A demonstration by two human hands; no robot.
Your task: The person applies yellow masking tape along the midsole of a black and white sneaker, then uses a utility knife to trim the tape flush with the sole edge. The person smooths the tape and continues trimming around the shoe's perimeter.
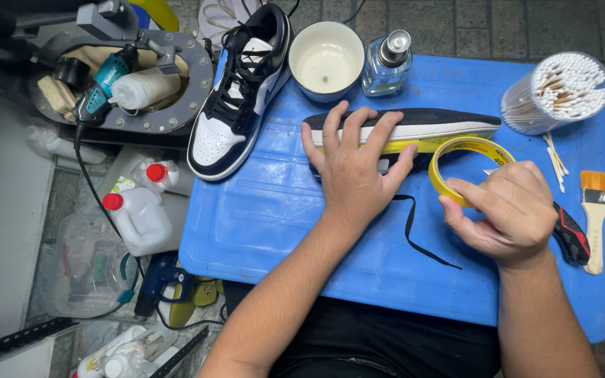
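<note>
Yellow tape roll (472, 168), one, pinched at its near rim between thumb and fingers of the right hand (509, 210); roll stands on edge, just right of centre on the tray, its far rim touching the yellow strip along the shoe sole.

Left hand (355, 164), one, flat and spread, fingers pressing down on the shoe lying on its side (428, 126); nothing clasped inside it. Shoe on its side: one, black upper, white sole, laid across the far middle of the tray. Black lace (421, 234), one, trailing from under the left hand toward the near right.

Blue tray (281, 224), one, carrying all of the above.

Upright shoe (239, 91), one, black and white, at the far left corner of the tray, partly overhanging. White cup (325, 59), one, far centre. Glass bottle (386, 63), one, clear with a metal cap, just right of the cup. Cotton swab tub (558, 91), one, full, at the far right; a few loose swabs (557, 162) near it, count unclear.

Paintbrush (595, 210), one, at the right edge. Red and black tool (572, 238), one, partly hidden behind the right hand.

Off the tray, left: white jugs with red caps (138, 217), two; teal rotary tool (103, 87), one.
</note>
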